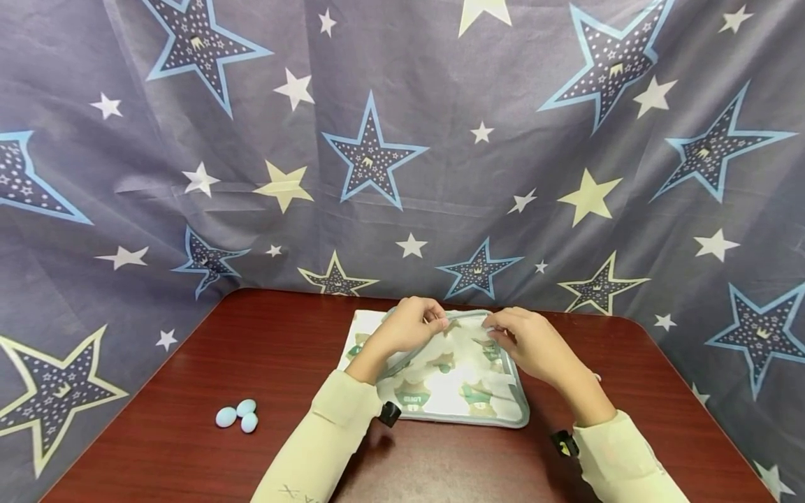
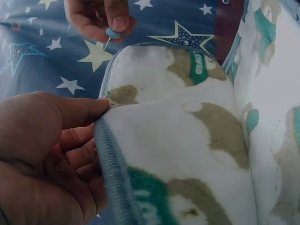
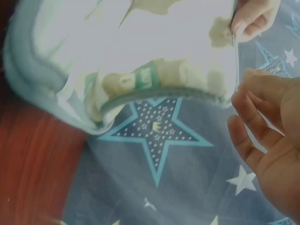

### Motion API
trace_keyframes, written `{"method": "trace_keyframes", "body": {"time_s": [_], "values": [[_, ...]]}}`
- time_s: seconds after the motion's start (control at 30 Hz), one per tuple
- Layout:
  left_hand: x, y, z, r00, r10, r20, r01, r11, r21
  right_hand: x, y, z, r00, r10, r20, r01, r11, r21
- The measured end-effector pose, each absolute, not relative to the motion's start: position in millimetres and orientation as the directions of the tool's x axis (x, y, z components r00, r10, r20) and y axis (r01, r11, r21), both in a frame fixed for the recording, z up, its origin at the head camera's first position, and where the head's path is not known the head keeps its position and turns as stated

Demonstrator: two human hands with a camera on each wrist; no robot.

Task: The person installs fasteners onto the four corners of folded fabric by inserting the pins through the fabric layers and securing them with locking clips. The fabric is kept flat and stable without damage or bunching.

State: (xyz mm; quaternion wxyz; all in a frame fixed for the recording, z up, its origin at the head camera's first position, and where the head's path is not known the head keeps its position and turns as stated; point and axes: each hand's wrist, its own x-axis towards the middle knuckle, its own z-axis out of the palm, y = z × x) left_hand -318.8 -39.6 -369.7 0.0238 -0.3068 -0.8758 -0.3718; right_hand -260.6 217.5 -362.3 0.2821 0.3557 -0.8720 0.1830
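A white cloth (image 1: pixel 440 381) with printed bears and a blue-grey stitched edge is folded over on the table. My left hand (image 1: pixel 411 325) pinches its upper edge between thumb and fingers; the left wrist view shows the folded cloth (image 2: pixel 173 117) hanging from that grip. Just beyond, my right hand (image 2: pixel 98 18) pinches a blue-headed pin (image 2: pixel 112 33) whose thin shaft points down toward the cloth's edge. From the head view, my right hand (image 1: pixel 525 342) is beside the cloth's top right corner. The pin cannot be made out in the right wrist view, where my right hand's fingers (image 3: pixel 253 136) are near the cloth's edge.
Three small light blue oval pieces (image 1: pixel 247 407) lie on the left of the red-brown table (image 1: pixel 289 349). A grey curtain with stars (image 1: pixel 440 175) hangs close behind the table's far edge. Some small pale thing (image 1: pixel 597 376) shows beside the right forearm.
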Motion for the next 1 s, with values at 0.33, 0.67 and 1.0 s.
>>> {"method": "trace_keyframes", "body": {"time_s": [0.33,0.67,1.0], "values": [[-320,-41,-365,-0.803,0.516,0.299,0.568,0.509,0.647,-255,199,-361,-0.595,-0.562,0.575,-0.744,0.656,-0.127],[-317,-39,-361,-0.785,0.531,0.320,0.593,0.491,0.638,-257,190,-371,-0.606,-0.587,0.536,-0.743,0.658,-0.119],[-310,-38,-356,-0.768,0.554,0.320,0.612,0.490,0.621,-263,189,-378,-0.586,-0.547,0.597,-0.738,0.665,-0.116]]}}
